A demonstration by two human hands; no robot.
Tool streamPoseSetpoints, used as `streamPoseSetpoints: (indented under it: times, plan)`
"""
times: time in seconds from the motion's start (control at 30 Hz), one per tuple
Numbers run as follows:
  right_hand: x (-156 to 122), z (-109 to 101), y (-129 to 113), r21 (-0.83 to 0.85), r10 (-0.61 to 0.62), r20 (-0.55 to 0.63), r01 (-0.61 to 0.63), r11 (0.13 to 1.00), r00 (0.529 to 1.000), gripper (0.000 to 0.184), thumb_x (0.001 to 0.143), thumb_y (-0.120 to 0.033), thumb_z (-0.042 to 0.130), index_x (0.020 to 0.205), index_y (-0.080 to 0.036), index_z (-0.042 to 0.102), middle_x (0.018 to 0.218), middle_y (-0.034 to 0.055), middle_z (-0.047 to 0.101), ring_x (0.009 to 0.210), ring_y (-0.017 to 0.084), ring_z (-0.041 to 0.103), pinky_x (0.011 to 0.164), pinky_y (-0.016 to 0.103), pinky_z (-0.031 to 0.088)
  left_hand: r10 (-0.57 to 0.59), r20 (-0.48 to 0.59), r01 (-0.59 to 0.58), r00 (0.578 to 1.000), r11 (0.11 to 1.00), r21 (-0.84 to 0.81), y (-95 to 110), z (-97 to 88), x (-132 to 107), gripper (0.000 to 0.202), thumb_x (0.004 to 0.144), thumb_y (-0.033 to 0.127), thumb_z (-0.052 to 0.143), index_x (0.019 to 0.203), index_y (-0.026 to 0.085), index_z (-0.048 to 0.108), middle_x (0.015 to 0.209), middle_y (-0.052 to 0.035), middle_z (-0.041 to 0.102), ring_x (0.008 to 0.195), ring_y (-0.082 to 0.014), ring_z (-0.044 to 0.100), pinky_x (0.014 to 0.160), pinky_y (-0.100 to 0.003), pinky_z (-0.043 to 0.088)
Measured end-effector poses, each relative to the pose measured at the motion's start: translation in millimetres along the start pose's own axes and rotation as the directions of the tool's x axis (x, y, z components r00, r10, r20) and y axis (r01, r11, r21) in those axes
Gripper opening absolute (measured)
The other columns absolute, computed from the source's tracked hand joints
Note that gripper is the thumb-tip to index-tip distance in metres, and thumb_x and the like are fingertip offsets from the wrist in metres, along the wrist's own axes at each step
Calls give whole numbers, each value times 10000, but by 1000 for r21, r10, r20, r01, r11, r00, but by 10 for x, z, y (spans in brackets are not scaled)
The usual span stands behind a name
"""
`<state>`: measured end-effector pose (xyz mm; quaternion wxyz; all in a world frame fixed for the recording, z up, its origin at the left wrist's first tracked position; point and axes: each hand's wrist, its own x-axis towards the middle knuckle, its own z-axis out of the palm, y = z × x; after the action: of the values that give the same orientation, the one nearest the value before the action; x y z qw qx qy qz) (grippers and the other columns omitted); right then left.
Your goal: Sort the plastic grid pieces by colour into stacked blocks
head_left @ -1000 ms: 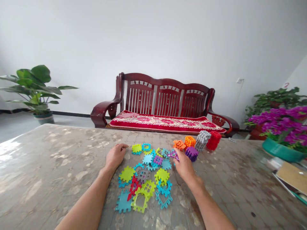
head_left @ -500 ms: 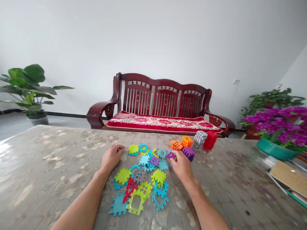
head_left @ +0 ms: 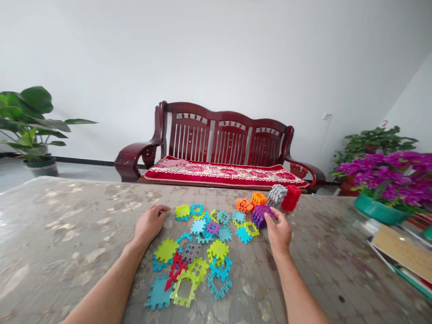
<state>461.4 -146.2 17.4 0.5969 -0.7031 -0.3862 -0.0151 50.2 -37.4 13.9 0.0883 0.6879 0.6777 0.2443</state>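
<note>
My right hand pinches a purple interlocking tile at the top of the purple stack; I cannot tell whether the tile rests fully on it. My left hand lies on the table with its fingers stretched out, holding nothing, left of a lime tile. Between my arms are loose tiles: a grey window tile, a red triangular piece, a lime frame and a blue heart-cutout tile. Blue and lime tiles lie just left of my right hand.
Behind the purple stack stand an orange stack, a grey stack and a red stack. A teal flower pot and a brown board are at the right. A wooden bench stands beyond the table.
My right hand has moved right with the purple tile, from among the loose tiles to the purple stack. Blue and lime tiles it covered now show. My left hand stays in place.
</note>
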Motion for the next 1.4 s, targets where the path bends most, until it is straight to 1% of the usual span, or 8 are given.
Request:
streamPoseSetpoints:
  times: [0.37, 0.6, 0.97, 1.03, 1.1, 1.2, 1.3, 1.4]
  plan:
    - [78, 102, 326, 90, 36, 33, -39, 995, 999, 514, 708, -519, 648, 1079, -171, 721, 1088, 119, 731, 1027, 283, 654, 977, 431, 456, 22, 13, -22, 1000, 1000, 6, -13, 11, 6, 383, 827, 271, 398, 1022, 255, 727, 1140, -32, 727, 983, -208, 678, 819, -272, 500]
    - [86, 90, 267, 79, 21, 20, -22, 997, 1000, 507, 703, -516, 648, 1061, -165, 726, 1080, 128, 733, 1025, 286, 655, 977, 440, 456, 21, 17, -21, 1000, 1000, 16, -29, 21, 20, 381, 831, 278, 396, 1021, 256, 726, 1137, -33, 727, 993, -211, 677, 828, -274, 501]
    - [35, 85, 207, 132, 75, 67, -83, 988, 995, 484, 658, -498, 671, 983, -147, 737, 1043, 139, 743, 1005, 304, 664, 961, 459, 464, 17, -5, -17, 1000, 1000, 14, -18, 16, 8, 343, 833, 275, 434, 1003, 273, 732, 1110, -19, 737, 969, -194, 677, 808, -251, 503]
    - [30, 70, 181, 103, 28, 44, -33, 994, 999, 465, 690, -500, 646, 984, -150, 734, 1038, 134, 742, 1000, 293, 661, 959, 455, 463, 13, -4, -13, 1000, 1000, 11, -15, 15, 9, 342, 833, 269, 436, 1002, 273, 734, 1109, -17, 738, 970, -191, 676, 804, -248, 503]
    - [14, 50, 114, 32, -101, -16, 101, 994, 995, 413, 739, -480, 615, 967, -157, 732, 1029, 128, 737, 991, 277, 652, 966, 450, 453, 5, 0, -5, 1000, 1000, 9, -9, 12, 9, 344, 833, 262, 439, 1007, 273, 735, 1117, -19, 735, 977, -193, 674, 806, -253, 503]
    - [-66, 54, -72, -73, -354, -64, 349, 934, 933, 302, 800, -411, 597, 939, -175, 725, 1016, 115, 725, 985, 255, 630, 976, 438, 431, 1, 5, -1, 1000, 1000, 4, 5, 4, 4, 345, 831, 249, 440, 1005, 272, 737, 1132, -20, 731, 985, -196, 673, 825, -262, 502]
    - [-243, 138, -307, -49, -489, 58, 492, 869, 870, 210, 842, -352, 589, 902, -197, 717, 953, 86, 724, 943, 235, 622, 928, 406, 446, 6, 7, -5, 1000, 1000, -6, 19, -7, -5, 345, 833, 242, 437, 1000, 267, 738, 1127, -19, 731, 995, -190, 669, 842, -257, 497]
    - [-481, 267, -517, 31, -506, 290, 521, 853, 812, 172, 863, -301, 582, 922, -215, 719, 938, 67, 725, 915, 223, 618, 875, 375, 467, 8, 6, -8, 1000, 1000, -10, 30, -17, -14, 352, 837, 239, 425, 1004, 260, 734, 1126, -25, 727, 1003, -189, 666, 844, -257, 495]
